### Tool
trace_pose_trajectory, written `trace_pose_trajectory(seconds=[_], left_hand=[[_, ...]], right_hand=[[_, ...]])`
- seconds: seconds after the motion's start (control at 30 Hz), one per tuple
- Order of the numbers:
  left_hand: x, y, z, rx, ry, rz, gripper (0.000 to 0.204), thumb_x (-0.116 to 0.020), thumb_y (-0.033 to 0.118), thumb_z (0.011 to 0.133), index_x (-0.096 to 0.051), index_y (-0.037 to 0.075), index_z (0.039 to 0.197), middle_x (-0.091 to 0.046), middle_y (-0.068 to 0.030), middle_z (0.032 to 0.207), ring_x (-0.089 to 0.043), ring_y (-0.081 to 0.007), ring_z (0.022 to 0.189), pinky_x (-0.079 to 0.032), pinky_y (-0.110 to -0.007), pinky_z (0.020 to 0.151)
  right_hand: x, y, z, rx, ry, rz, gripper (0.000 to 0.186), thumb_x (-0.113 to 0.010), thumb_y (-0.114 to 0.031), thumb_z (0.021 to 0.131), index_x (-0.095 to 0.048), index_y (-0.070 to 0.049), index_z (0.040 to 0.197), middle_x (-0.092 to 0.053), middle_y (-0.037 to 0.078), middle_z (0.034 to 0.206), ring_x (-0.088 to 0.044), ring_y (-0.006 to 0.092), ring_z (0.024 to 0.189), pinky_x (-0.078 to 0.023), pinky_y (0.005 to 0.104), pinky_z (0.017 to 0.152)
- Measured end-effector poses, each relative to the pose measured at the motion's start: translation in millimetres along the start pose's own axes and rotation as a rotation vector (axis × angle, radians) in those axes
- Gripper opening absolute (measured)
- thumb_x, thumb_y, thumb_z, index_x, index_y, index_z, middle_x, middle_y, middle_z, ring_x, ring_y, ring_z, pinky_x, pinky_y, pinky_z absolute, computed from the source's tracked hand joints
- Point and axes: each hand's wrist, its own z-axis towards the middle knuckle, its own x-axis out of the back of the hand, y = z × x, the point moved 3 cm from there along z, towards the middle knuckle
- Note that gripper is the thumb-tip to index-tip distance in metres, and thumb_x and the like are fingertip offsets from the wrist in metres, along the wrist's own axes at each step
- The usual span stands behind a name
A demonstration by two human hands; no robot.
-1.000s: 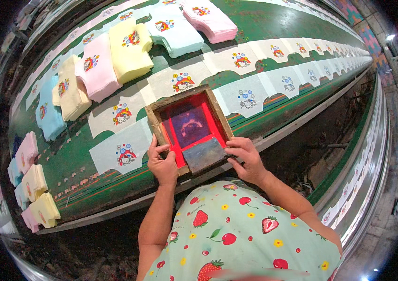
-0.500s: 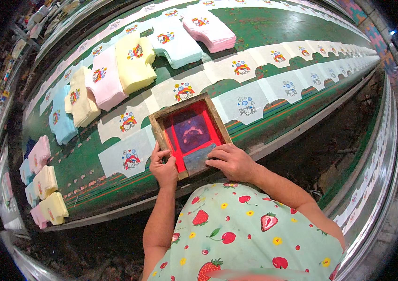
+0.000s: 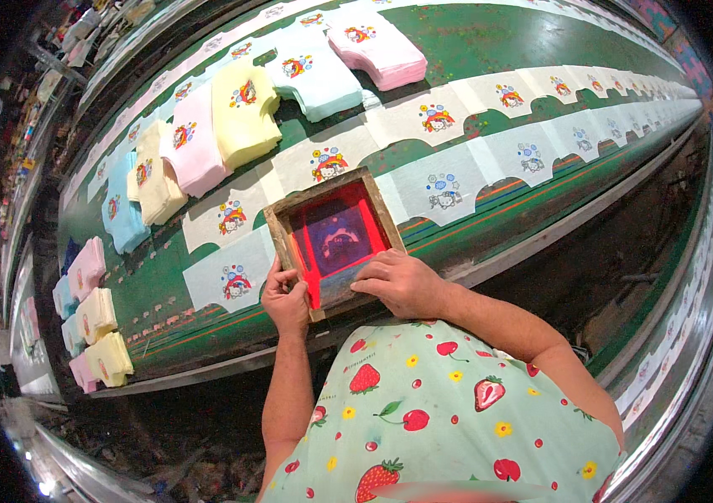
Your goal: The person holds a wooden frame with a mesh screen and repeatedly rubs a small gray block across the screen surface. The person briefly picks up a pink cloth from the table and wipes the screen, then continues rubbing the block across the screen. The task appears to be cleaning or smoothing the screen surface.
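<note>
A wooden screen-printing frame [image 3: 278, 228] with red and purple mesh [image 3: 341, 243] lies tilted over the near row of fabric pieces. My left hand [image 3: 287, 307] is closed on its left near corner, thumb and fingertips pinching the wood. Across the frame's near end my right hand [image 3: 408, 287] curls its fingers over a grey strip that looks like a squeegee [image 3: 336, 293], mostly hidden by the hand. Beside the frame lie a pale blue piece with a printed cartoon figure [image 3: 231, 281] and another pale blue piece [image 3: 447, 186].
A long green printing table [image 3: 155, 277] carries rows of printed pieces. Folded stacks stand beyond: pink [image 3: 382, 57], light blue [image 3: 323, 84], yellow [image 3: 245, 126]. Smaller stacks [image 3: 109, 359] sit at the left end. The table's near edge [image 3: 533, 239] runs just before my apron [image 3: 440, 402].
My right hand has shifted left along the frame's near end, covering more of the grey strip. The frame sits slightly further left against the cloth. My left hand keeps its hold.
</note>
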Motion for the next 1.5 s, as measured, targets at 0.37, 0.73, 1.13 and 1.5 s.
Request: trace_pose_trajectory(seconds=[0.37, 0.73, 1.13, 1.5], left_hand=[[-1.0, 9.6, -5.3, 0.053, 0.011, 0.281, 0.016, -0.077, -0.008, 0.084, -0.076, 0.001, 0.097, -0.061, -0.0274, 0.166, -0.072, -0.0143, 0.112, -0.054, -0.025, 0.091], [-7.5, -2.2, -2.8, 0.064, 0.021, -0.078, 0.031, -0.068, -0.012, 0.098, -0.073, -0.004, 0.128, -0.053, -0.0249, 0.174, -0.067, -0.0167, 0.132, -0.055, -0.032, 0.109], [-17.8, 10.6, -0.8, -0.192, -0.016, 0.13, 0.039, -0.067, -0.01, 0.096, -0.074, 0.001, 0.133, -0.058, -0.0268, 0.168, -0.059, -0.0361, 0.153, -0.048, -0.045, 0.124], [-21.1, 17.3, -14.0, -0.257, -0.027, 0.43, 0.044, -0.075, -0.003, 0.088, -0.076, 0.003, 0.131, -0.06, -0.0295, 0.163, -0.058, -0.0419, 0.152, -0.043, -0.049, 0.128]], right_hand=[[4.3, -0.8, 25.2, 0.022, -0.337, -0.202, 0.028, -0.073, -0.015, 0.089, -0.077, -0.007, 0.115, -0.071, 0.011, 0.106, -0.072, 0.0331, 0.105, -0.059, 0.0476, 0.095], [2.5, 97.1, 111.2, -0.112, -0.233, -0.139, 0.039, -0.074, 0.005, 0.079, -0.076, -0.004, 0.117, -0.074, 0.018, 0.114, -0.072, 0.0429, 0.114, -0.06, 0.0514, 0.102], [-14.7, 49.2, 71.8, -0.106, -0.212, -0.351, 0.048, -0.074, -0.004, 0.081, -0.078, -0.008, 0.129, -0.074, 0.013, 0.119, -0.07, 0.0371, 0.113, -0.055, 0.0501, 0.101], [-15.6, -19.3, 14.2, -0.173, -0.25, -0.271, 0.043, -0.074, -0.012, 0.089, -0.079, -0.01, 0.132, -0.074, 0.011, 0.125, -0.072, 0.0328, 0.119, -0.055, 0.0493, 0.102]])
